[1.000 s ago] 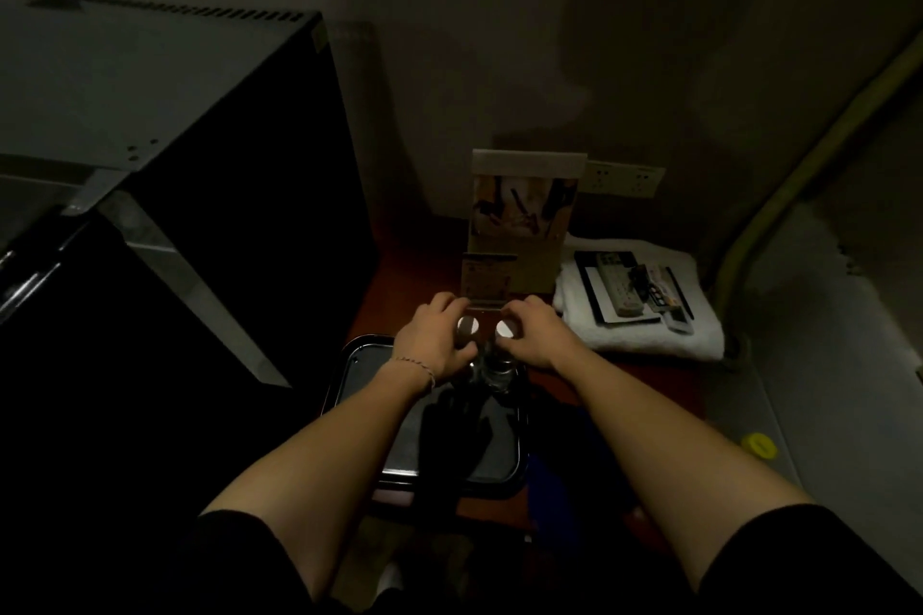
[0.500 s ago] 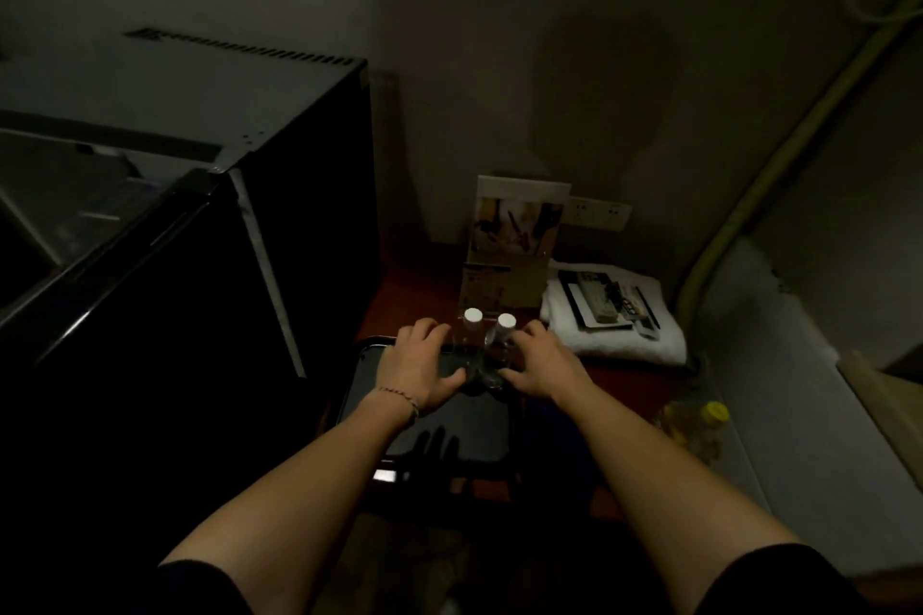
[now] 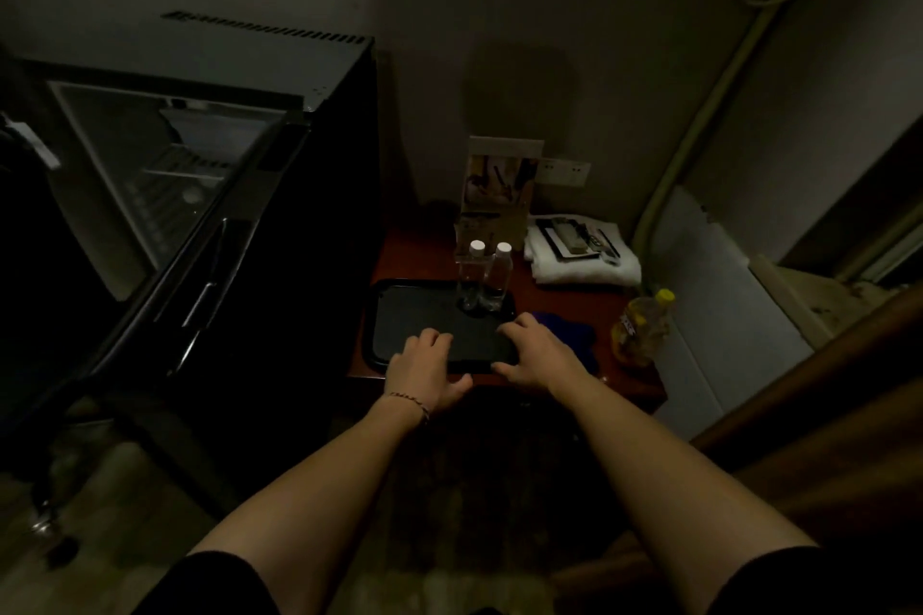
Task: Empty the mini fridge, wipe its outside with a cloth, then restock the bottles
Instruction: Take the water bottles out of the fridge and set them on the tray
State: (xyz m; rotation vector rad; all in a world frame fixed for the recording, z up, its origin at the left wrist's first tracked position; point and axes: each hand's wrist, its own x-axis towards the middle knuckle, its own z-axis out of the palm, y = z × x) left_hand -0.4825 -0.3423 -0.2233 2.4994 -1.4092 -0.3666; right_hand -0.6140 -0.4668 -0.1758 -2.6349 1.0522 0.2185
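Two clear bottles with white caps (image 3: 485,276) stand upright side by side at the far right corner of a black tray (image 3: 399,315) on a small red-brown table (image 3: 564,305). My left hand (image 3: 427,372) and my right hand (image 3: 537,352) hover over the tray's near edge with loosely spread fingers, holding nothing. A dark blue cloth (image 3: 574,335) lies on the table just right of my right hand. The black mini fridge (image 3: 319,195) stands at the left with its glass door (image 3: 165,195) swung open; its wire shelves look bare.
A folded white towel (image 3: 584,260) with remote controls on it lies at the table's back right. A card stand (image 3: 499,190) sits behind the bottles. A yellow-capped bottle (image 3: 642,330) stands at the table's right edge. A wall socket and a pipe run along the right wall.
Both hands let go of the two bottles, which now stand on the tray, and drew back to the tray's near edge. The view pulled back and shows the open fridge.
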